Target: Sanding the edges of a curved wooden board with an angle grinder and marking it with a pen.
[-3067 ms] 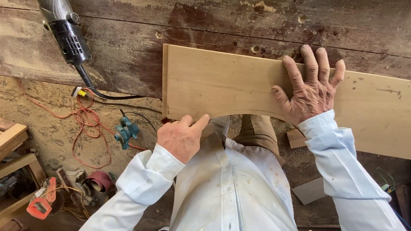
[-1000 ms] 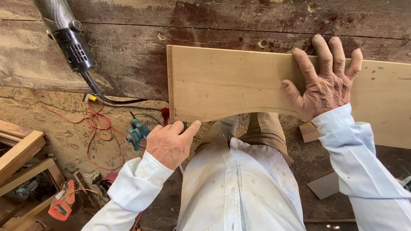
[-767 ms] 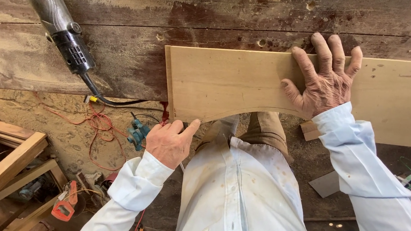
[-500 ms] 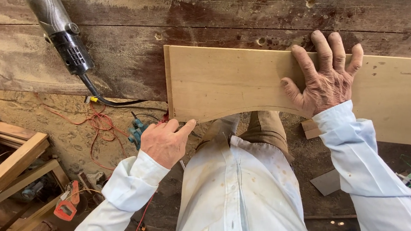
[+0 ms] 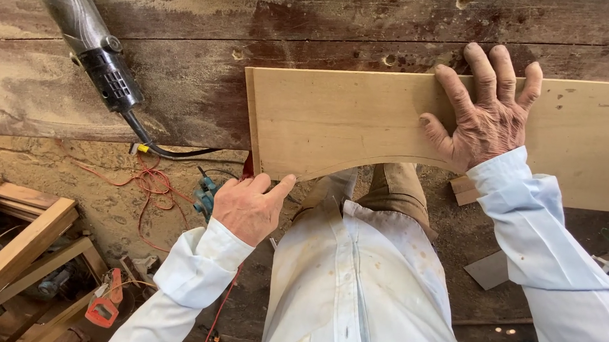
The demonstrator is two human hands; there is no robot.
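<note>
My right hand (image 5: 490, 116) lies flat and open on the pale board (image 5: 365, 122), fingers spread, their tips reaching the board's far edge. The board rests on the worn, dusty bench (image 5: 258, 18), its near edge cut in a shallow curve and hanging out over my legs. My left hand (image 5: 248, 206) is at the board's near left corner, grip loosely curled, thumb and forefinger touching the underside edge there without closing round anything. A power tool (image 5: 85, 34) with a black cord lies on the bench, well apart to the left. Wooden frames (image 5: 14, 236) and red wire (image 5: 150, 182) sit on the floor below.
</note>
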